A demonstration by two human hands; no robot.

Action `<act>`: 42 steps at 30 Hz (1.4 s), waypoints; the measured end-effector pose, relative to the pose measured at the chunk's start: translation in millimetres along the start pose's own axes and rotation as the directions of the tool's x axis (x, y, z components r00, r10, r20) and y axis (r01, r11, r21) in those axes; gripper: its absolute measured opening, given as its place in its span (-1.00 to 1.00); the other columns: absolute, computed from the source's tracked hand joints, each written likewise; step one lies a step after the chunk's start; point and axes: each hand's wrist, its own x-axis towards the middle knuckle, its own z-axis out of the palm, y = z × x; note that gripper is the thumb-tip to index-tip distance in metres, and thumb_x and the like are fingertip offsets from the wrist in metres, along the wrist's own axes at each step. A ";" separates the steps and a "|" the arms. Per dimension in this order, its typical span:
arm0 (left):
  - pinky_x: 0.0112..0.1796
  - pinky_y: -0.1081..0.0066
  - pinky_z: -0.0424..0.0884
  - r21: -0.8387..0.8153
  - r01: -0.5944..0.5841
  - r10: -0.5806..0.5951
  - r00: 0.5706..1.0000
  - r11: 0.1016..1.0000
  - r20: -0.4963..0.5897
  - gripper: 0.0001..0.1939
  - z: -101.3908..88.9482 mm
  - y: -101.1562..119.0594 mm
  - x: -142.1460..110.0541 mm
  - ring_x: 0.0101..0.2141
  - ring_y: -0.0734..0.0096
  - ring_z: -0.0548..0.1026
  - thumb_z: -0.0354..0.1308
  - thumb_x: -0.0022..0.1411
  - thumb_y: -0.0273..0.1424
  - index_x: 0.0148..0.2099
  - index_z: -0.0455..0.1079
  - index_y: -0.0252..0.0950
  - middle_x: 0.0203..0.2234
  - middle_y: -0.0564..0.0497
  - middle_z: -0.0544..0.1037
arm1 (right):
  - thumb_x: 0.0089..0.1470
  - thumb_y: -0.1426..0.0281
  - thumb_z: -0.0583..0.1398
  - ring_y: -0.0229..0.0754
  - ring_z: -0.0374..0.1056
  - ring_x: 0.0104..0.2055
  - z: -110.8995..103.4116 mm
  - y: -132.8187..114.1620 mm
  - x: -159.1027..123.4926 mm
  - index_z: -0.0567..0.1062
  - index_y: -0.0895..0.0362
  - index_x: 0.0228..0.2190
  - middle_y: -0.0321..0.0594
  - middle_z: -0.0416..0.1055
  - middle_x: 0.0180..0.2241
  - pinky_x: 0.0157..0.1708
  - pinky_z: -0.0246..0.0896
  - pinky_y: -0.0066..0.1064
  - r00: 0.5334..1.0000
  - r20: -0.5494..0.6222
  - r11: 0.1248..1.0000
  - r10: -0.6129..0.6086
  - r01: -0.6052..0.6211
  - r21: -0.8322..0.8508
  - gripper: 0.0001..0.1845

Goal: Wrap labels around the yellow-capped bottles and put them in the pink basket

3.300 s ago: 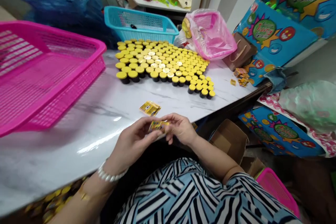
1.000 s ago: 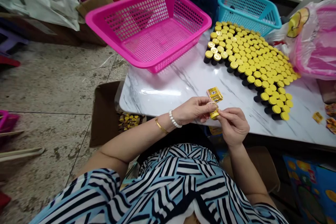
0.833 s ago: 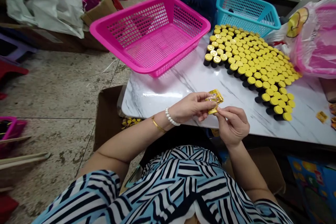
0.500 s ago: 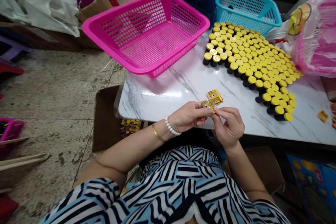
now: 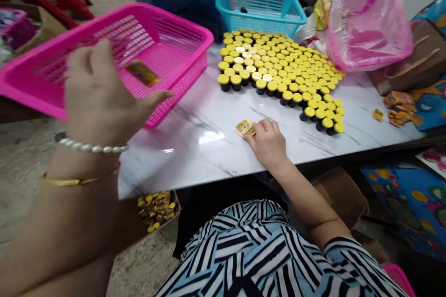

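My left hand (image 5: 101, 88), smeared by motion, is raised over the pink basket (image 5: 181, 62) with its fingers apart and nothing in its grip. A small yellow printed packet (image 5: 142, 73) shows just beyond its thumb, against the inside of the basket; whether it is falling or resting there I cannot tell. On the marble-patterned table, my right hand (image 5: 268, 141) pinches small yellow printed packets (image 5: 245, 127) between thumb and fingers. Their exact number is hidden. Black jars with yellow lids (image 5: 278, 62) stand packed together beyond the right hand.
A blue basket (image 5: 261, 4) stands behind the jars. To its right is a pink basket in clear plastic (image 5: 369, 23). Orange packets (image 5: 399, 106) lie at the table's right end. Below the front edge, a box holds yellow-lidded pieces (image 5: 158, 209).
My left hand has left the right hand and swung left over the pink basket, where a yellow packet now shows. My right hand keeps the other packets low at the table. The view has turned right.
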 end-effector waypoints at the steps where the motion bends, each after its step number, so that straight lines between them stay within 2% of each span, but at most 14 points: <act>1: 0.20 -0.15 0.30 0.082 0.006 -0.011 0.998 0.997 0.057 0.17 3.4 0.0 -0.6 0.30 -0.38 0.35 0.42 0.05 0.11 0.48 0.12 -0.46 0.29 -0.48 0.38 | 0.23 0.21 0.33 0.10 0.39 0.01 0.5 0.2 1.9 0.60 0.13 -0.06 0.01 0.54 -0.08 0.02 0.40 -0.12 1.000 0.022 1.000 0.009 -0.009 0.002 -0.68; 5: -0.19 0.03 0.48 0.377 -0.094 -0.078 0.906 0.921 0.417 -0.31 10.6 7.8 -16.8 -0.06 -0.36 0.61 0.03 0.38 0.08 0.22 0.42 -0.42 -0.11 -0.39 0.64 | 0.22 0.29 0.32 0.03 0.39 0.00 -2.7 10.1 0.5 0.60 0.11 -0.05 -0.06 0.54 -0.07 0.06 0.36 -0.17 1.000 -0.001 0.990 -0.003 0.004 0.141 -0.72; 8: -0.17 0.05 0.47 0.428 -0.054 -0.082 0.952 0.902 0.294 -0.50 14.3 9.5 -20.0 -0.10 -0.23 0.62 0.04 0.41 -0.07 0.05 0.54 -0.37 -0.22 -0.28 0.66 | 0.13 0.38 0.36 -0.08 0.44 -0.13 -5.2 21.1 -0.3 0.60 0.10 -0.14 -0.14 0.54 -0.16 -0.05 0.39 -0.24 0.999 -0.033 0.957 0.038 -0.027 0.288 -0.77; 13: 0.12 -0.14 0.32 0.014 -0.096 0.095 0.993 0.995 0.075 -0.34 11.7 7.6 -27.2 0.11 -0.20 0.51 0.36 0.20 -0.06 0.28 0.47 -0.20 0.03 -0.17 0.62 | 0.07 0.40 0.37 -0.21 0.40 -0.36 -5.4 27.3 4.9 0.57 0.10 -0.38 -0.26 0.51 -0.34 -0.24 0.38 -0.31 0.990 -0.058 0.910 0.130 -0.096 0.404 -0.93; 16: 0.09 0.02 0.41 -0.241 -0.193 0.157 0.975 0.951 -0.159 -0.36 4.5 24.3 -63.9 0.00 0.05 0.55 0.49 0.10 -0.18 0.22 0.52 -0.16 0.11 -0.10 0.58 | 0.07 0.41 0.34 -0.24 0.38 -0.40 -8.5 26.3 3.3 0.55 0.09 -0.44 -0.29 0.49 -0.40 -0.25 0.37 -0.32 0.989 -0.062 0.903 0.135 -0.097 0.419 -0.92; 17: -0.05 0.13 0.49 -0.352 -0.175 0.121 0.978 0.920 -0.168 -0.50 3.6 32.4 -79.4 -0.19 0.21 0.57 0.47 0.13 -0.21 0.12 0.58 -0.17 -0.02 -0.07 0.63 | 0.06 0.41 0.34 -0.25 0.37 -0.41 -9.8 26.5 3.0 0.55 0.09 -0.45 -0.30 0.48 -0.41 -0.26 0.36 -0.33 0.987 -0.062 0.898 0.146 -0.105 0.426 -0.93; 19: -0.23 0.30 0.51 -0.583 -0.025 0.092 0.992 0.812 0.087 -0.68 5.9 48.6 -107.1 -0.34 0.38 0.55 0.40 0.24 -0.23 0.00 0.62 -0.22 -0.19 -0.03 0.66 | 0.03 0.40 0.34 -0.26 0.36 -0.43 -12.2 28.3 5.1 0.55 0.09 -0.45 -0.31 0.49 -0.41 -0.28 0.36 -0.34 0.982 -0.055 0.881 0.182 -0.138 0.452 -0.93; 22: -0.37 0.44 0.47 -0.728 0.357 0.055 0.878 0.585 0.475 -0.67 15.7 66.2 -128.1 -0.42 0.47 0.53 0.38 0.26 -0.17 -0.08 0.62 -0.31 -0.29 -0.05 0.65 | 0.01 0.34 0.35 -0.24 0.37 -0.41 -17.1 31.7 16.4 0.54 0.09 -0.47 -0.29 0.53 -0.42 -0.33 0.34 -0.35 0.975 0.073 0.800 0.210 -0.214 0.560 -0.89; 25: -0.49 0.52 0.39 -0.702 0.620 0.053 0.735 0.352 0.676 -0.61 21.4 74.7 -129.9 -0.53 0.56 0.44 0.43 0.19 -0.16 -0.10 0.60 -0.36 -0.42 0.00 0.59 | 0.02 0.27 0.37 -0.21 0.44 -0.36 -29.3 28.9 24.9 0.54 0.11 -0.50 -0.23 0.58 -0.35 -0.33 0.37 -0.34 0.970 0.221 0.710 0.100 -0.225 0.667 -0.80; 28: -0.57 0.58 0.28 -0.687 0.698 0.035 0.696 0.202 0.717 -0.61 19.1 78.9 -133.4 -0.59 0.63 0.36 0.46 0.16 -0.16 -0.13 0.58 -0.36 -0.50 0.07 0.51 | 0.11 0.25 0.36 -0.12 0.48 -0.25 -48.5 19.7 8.9 0.58 0.07 -0.41 -0.19 0.59 -0.27 -0.26 0.43 -0.23 0.998 -0.017 0.821 0.054 -0.035 0.570 -0.84; 31: -0.65 0.60 0.15 -0.615 0.784 0.092 0.609 0.085 0.788 -0.56 18.3 79.6 -144.5 -0.65 0.67 0.30 0.41 0.21 -0.05 -0.14 0.57 -0.35 -0.51 0.08 0.47 | 0.10 0.23 0.42 -0.02 0.48 -0.21 -63.4 16.9 -27.2 0.62 -0.08 -0.31 -0.21 0.58 -0.29 -0.22 0.42 -0.11 0.931 -0.345 0.942 -0.119 0.216 0.259 -0.88; 35: -0.70 0.60 0.02 -0.489 0.872 0.220 0.484 -0.036 0.847 -0.43 25.2 76.5 -156.1 -0.69 0.69 0.26 0.34 0.21 0.11 -0.17 0.58 -0.38 -0.50 0.04 0.48 | 0.02 0.24 0.49 -0.11 0.42 -0.38 -66.1 25.0 -57.2 0.65 -0.25 -0.27 -0.37 0.56 -0.46 -0.33 0.28 -0.16 0.837 -0.285 0.869 -0.467 0.494 0.025 -0.78; 39: -0.71 0.61 0.02 -0.459 0.886 0.235 0.459 -0.059 0.857 -0.37 28.8 75.6 -157.2 -0.69 0.69 0.28 0.31 0.19 0.19 -0.18 0.56 -0.37 -0.50 0.03 0.50 | -0.04 0.32 0.52 -0.16 0.40 -0.44 -60.0 26.6 -58.6 0.63 -0.34 -0.15 -0.48 0.61 -0.45 -0.38 0.19 -0.19 0.664 -0.385 0.758 -0.640 0.628 -0.177 -0.58; 42: -0.72 0.60 0.00 -0.477 0.878 0.246 0.472 -0.043 0.847 -0.34 28.0 76.6 -155.1 -0.71 0.69 0.26 0.29 0.15 0.24 -0.30 0.51 -0.35 -0.56 0.04 0.48 | -0.01 0.24 0.50 -0.16 0.40 -0.44 -55.5 26.1 -60.8 0.64 -0.33 -0.17 -0.48 0.63 -0.42 -0.38 0.21 -0.19 0.756 -0.287 0.801 -0.588 0.594 -0.077 -0.65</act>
